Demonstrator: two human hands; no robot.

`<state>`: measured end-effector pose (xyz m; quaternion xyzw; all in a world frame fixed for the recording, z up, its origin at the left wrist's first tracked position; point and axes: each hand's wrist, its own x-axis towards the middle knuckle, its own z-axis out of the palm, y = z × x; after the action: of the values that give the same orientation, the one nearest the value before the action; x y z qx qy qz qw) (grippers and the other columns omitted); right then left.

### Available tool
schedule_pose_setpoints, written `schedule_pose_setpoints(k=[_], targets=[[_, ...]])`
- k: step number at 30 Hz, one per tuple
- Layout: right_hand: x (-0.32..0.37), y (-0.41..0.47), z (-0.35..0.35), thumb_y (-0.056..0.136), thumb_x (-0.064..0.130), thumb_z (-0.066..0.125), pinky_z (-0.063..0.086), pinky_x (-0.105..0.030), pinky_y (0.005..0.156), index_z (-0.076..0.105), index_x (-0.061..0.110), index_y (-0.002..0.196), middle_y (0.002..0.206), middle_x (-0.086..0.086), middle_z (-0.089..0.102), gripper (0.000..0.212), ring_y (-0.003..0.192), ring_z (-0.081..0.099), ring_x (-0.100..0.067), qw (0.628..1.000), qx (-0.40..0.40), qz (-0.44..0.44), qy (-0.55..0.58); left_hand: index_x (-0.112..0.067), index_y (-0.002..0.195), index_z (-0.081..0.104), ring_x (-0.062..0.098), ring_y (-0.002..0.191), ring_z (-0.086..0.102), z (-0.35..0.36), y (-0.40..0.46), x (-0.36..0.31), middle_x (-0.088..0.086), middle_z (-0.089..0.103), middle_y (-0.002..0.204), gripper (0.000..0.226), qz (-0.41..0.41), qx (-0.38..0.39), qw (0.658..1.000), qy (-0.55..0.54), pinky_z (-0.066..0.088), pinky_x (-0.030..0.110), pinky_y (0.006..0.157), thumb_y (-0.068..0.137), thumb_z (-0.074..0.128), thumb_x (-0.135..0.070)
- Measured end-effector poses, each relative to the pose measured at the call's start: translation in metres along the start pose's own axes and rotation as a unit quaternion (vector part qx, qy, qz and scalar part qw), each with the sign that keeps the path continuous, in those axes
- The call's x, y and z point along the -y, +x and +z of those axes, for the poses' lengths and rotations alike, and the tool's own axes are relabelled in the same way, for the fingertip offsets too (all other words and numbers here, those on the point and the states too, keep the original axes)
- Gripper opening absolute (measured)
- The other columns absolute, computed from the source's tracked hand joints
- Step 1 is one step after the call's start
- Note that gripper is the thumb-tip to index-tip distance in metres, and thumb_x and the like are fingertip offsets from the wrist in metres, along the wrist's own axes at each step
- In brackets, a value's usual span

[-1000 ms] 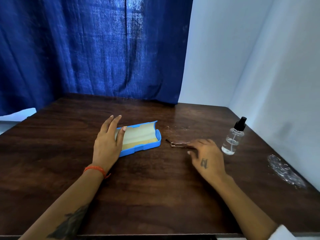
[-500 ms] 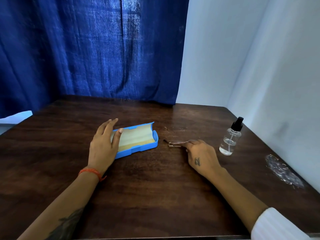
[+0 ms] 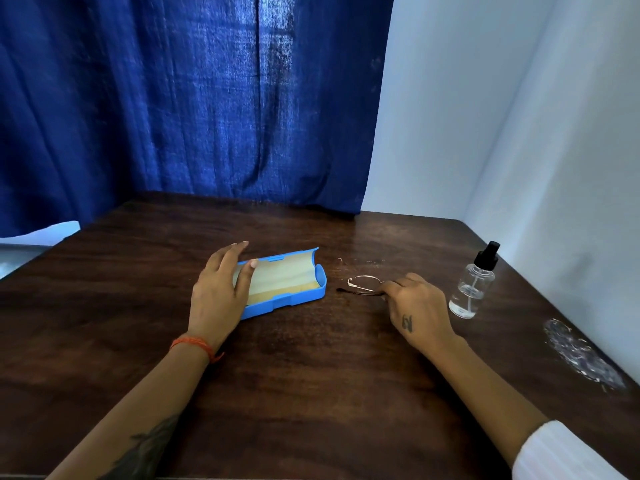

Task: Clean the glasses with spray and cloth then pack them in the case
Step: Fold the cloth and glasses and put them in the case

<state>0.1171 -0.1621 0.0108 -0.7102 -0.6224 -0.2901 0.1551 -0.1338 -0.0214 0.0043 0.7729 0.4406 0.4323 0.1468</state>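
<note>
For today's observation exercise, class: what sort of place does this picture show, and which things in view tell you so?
Probably a small indoor tabletop corner set up for a demonstration, not a shop or clinic. A dark wooden table stands against a blue curtain and plain white walls, holding only an open blue case, glasses and a spray bottle.

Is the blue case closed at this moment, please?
No, the blue case lies open on the table, its pale lining showing, with the left hand resting on it.

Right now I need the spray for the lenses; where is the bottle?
The spray bottle stands upright on the table's right side, just beyond the right hand holding the glasses.
</note>
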Motion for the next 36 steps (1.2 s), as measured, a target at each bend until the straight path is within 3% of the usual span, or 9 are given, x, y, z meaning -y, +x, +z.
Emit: schedule_pose_setpoints(k=[7, 12, 20, 25, 33, 36], targets=[[0.035, 0.016, -0.012, 0.066, 0.004, 0.077, 0.052, -0.025, 0.056, 0.075, 0.016, 0.083, 0.074, 0.0, 0.073, 0.021, 0.068, 0.067, -0.019, 0.987, -0.128, -0.057, 0.081, -0.02, 0.129, 0.048, 0.026, 0.118, 0.05, 0.0, 0.0, 0.001, 0.01, 0.052, 0.13, 0.04, 0.0, -0.003, 1.0, -0.007, 0.042, 0.041, 0.094, 0.093, 0.044, -0.036], [0.075, 0.034, -0.007, 0.069, 0.004, 0.068, 0.055, -0.025, 0.064, 0.075, 0.013, 0.082, 0.079, 0.0, 0.074, 0.018, 0.073, 0.068, -0.017, 0.97, -0.182, -0.137, 0.088, -0.02, 0.128, 0.048, 0.025, 0.118, 0.05, 0.0, 0.0, 0.003, 0.008, 0.052, 0.13, 0.038, -0.001, 0.0, 1.0, -0.016, 0.042, 0.039, 0.094, 0.093, 0.043, -0.036], [0.114, 0.048, 0.021, 0.061, 0.007, 0.07, 0.052, -0.022, 0.053, 0.072, 0.015, 0.072, 0.072, 0.002, 0.071, 0.014, 0.066, 0.065, -0.016, 0.974, -0.098, -0.174, 0.104, -0.017, 0.128, 0.049, 0.023, 0.117, 0.05, -0.001, 0.0, 0.004, 0.009, 0.054, 0.128, 0.037, 0.014, 0.005, 1.0, -0.023, 0.04, 0.035, 0.092, 0.095, 0.042, -0.032], [0.127, 0.054, 0.027, 0.057, 0.006, 0.074, 0.05, -0.024, 0.045, 0.07, 0.014, 0.067, 0.064, 0.002, 0.067, 0.014, 0.062, 0.062, -0.017, 0.982, -0.049, -0.151, 0.106, -0.018, 0.129, 0.047, 0.022, 0.117, 0.05, -0.001, 0.0, 0.004, 0.008, 0.053, 0.129, 0.038, 0.017, 0.01, 1.0, -0.017, 0.04, 0.035, 0.092, 0.095, 0.04, -0.033], [0.132, 0.055, 0.025, 0.051, 0.003, 0.076, 0.048, -0.022, 0.046, 0.071, 0.014, 0.067, 0.06, 0.0, 0.066, 0.02, 0.058, 0.063, -0.02, 0.986, 0.019, -0.116, 0.118, -0.017, 0.128, 0.048, 0.022, 0.119, 0.049, -0.001, -0.001, 0.003, 0.009, 0.053, 0.129, 0.038, 0.023, 0.004, 1.0, -0.015, 0.04, 0.036, 0.094, 0.095, 0.04, -0.033], [0.133, 0.051, 0.027, 0.06, 0.001, 0.066, 0.051, -0.025, 0.052, 0.073, 0.01, 0.075, 0.071, -0.004, 0.069, 0.019, 0.064, 0.064, -0.026, 0.984, 0.051, -0.113, 0.125, -0.017, 0.128, 0.048, 0.023, 0.119, 0.049, -0.001, -0.001, 0.003, 0.01, 0.053, 0.128, 0.038, 0.022, 0.003, 1.0, -0.017, 0.04, 0.036, 0.095, 0.095, 0.04, -0.033]])
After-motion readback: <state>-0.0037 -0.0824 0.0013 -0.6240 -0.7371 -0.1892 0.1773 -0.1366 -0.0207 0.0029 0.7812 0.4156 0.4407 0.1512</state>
